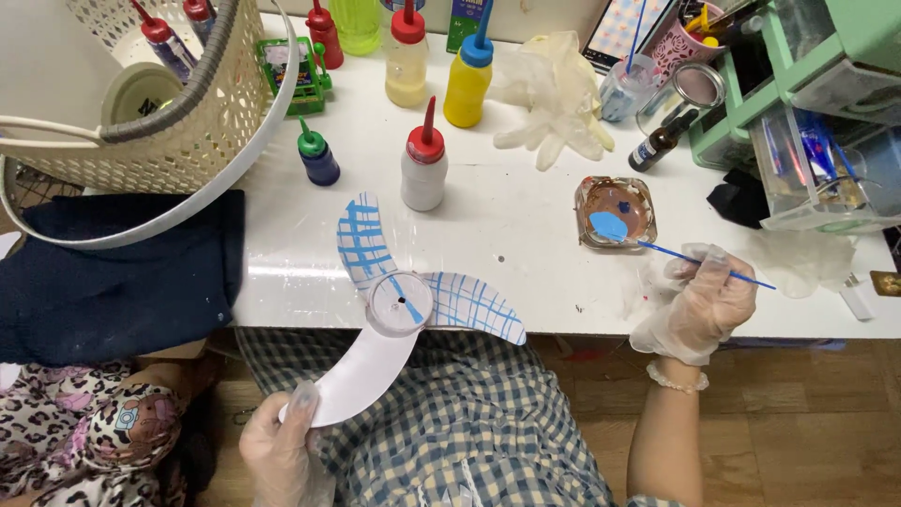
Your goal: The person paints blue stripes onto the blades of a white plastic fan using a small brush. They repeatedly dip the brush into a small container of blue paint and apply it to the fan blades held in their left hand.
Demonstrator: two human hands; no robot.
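My left hand [280, 443], in a clear glove, grips the unpainted lower blade of a white three-bladed fan [402, 306] held over my lap at the table's front edge. Its two upper blades carry a blue grid pattern. My right hand [699, 302], also gloved, holds a thin blue paintbrush [699, 264] whose tip rests in a small square dish [617, 212] with a blob of light blue paint.
On the white table [507, 216] stand several squeeze bottles of paint, among them a white one with a red cap [424, 164] and a yellow one [466, 83]. A woven basket [178, 103] is at the left, crumpled gloves [554, 94] and green drawers [807, 103] at the right.
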